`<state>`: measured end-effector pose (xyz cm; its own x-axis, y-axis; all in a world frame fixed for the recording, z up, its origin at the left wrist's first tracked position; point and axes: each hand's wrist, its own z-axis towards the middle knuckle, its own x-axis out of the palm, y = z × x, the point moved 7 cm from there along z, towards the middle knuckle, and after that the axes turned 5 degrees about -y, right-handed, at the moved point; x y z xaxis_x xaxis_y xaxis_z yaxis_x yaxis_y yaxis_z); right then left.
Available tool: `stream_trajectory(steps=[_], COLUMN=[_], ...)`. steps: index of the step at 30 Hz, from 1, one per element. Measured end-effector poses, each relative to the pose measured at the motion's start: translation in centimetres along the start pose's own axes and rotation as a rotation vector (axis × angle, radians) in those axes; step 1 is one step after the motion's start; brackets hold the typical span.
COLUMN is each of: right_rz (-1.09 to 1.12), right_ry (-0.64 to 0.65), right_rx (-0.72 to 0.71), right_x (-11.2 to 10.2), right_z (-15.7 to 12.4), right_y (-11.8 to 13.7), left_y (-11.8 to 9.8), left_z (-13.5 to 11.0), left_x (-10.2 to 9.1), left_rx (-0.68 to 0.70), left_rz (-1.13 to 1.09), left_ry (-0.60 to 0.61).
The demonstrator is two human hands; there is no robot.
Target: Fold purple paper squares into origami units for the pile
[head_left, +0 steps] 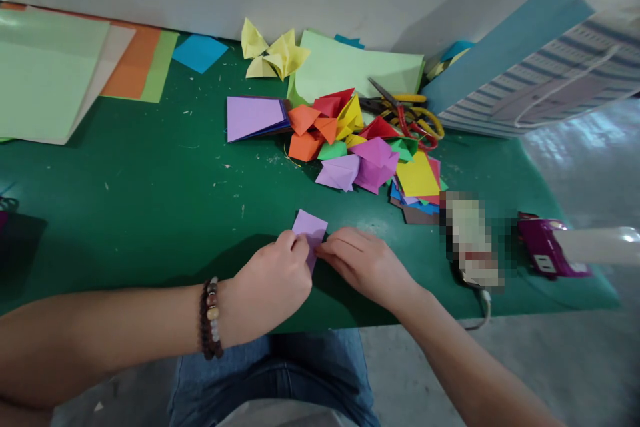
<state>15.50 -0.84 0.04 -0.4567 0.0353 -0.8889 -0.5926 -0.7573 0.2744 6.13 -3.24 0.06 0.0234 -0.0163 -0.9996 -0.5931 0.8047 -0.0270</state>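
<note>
A lilac paper (311, 233) was grasped near the table's near edge, its left side pinched by the curled fingers of the left hand (273, 280) and its right side gripped by the fingertips of the right hand (363, 263). The green table (150, 213) was spread beyond them with a colored paper heap (345, 140), and scissors (400, 113) lay to the far right of it.

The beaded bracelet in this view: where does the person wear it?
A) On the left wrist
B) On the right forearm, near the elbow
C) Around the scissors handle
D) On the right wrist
A. The bracelet circles the wrist of the left hand, which holds the lilac paper.
</note>
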Motion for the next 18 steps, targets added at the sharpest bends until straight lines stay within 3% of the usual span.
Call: stream_trajectory(steps=[18], right_rz=[0.083], right_ry=[-0.024], right_rx=[-0.113], right_x=[0.4], right_z=[-1.6], right_y=[2.1], left_y=[0.0], left_z=[0.1], left_x=[-0.1], left_rx=[0.014], left_rz=[-0.034], left_ry=[0.056])
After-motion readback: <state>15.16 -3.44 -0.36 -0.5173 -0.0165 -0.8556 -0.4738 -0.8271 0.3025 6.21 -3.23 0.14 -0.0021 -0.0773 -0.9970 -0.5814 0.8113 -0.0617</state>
